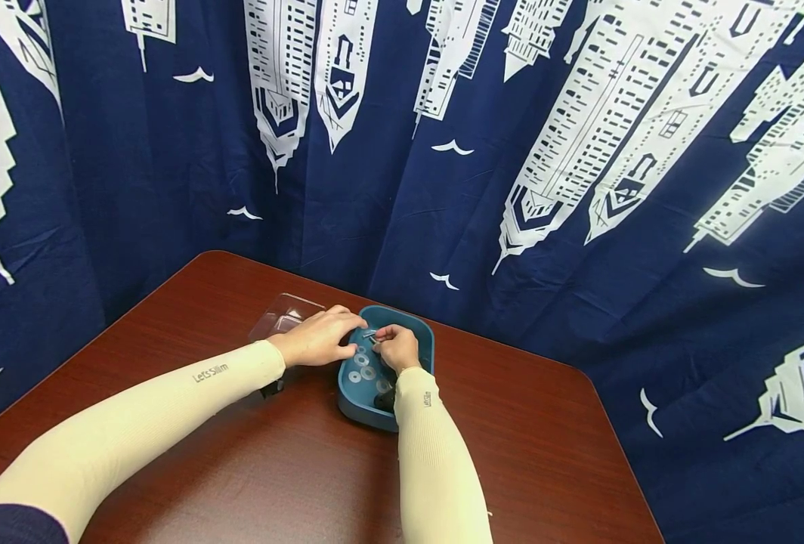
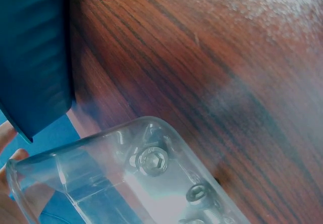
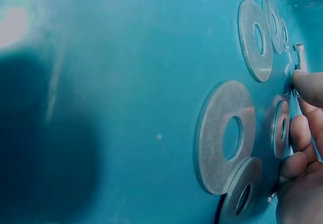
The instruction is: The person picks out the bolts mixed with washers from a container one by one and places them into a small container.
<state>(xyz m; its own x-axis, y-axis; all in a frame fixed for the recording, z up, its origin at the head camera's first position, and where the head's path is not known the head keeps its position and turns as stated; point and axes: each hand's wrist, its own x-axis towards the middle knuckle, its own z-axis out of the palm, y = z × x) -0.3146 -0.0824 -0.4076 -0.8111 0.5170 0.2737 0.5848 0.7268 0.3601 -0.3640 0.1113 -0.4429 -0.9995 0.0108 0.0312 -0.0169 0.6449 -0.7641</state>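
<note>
My right hand (image 1: pixel 399 349) reaches down into a blue tray (image 1: pixel 349 408), fingers curled and fingertips together at a small silvery bolt (image 3: pixel 299 55). In the right wrist view the bolt's head stands out past the fingertips, which hide part of it. Several flat metal washers (image 3: pixel 227 138) of different sizes lie on the tray floor by that hand. My left hand (image 1: pixel 319 338) hovers at the tray's left side, fingers and thumb apart and slightly bent, gripping nothing visible. Beside it is a clear plastic container (image 1: pixel 286 313), with socket-head bolts (image 2: pixel 153 161) inside.
The tray's raised wall (image 1: pixel 429 340) runs around the right hand. The brown wooden table (image 1: pixel 524 423) extends to the right and toward the front. A dark blue curtain (image 1: pixel 375 219) with white building prints hangs right behind the table's far edge.
</note>
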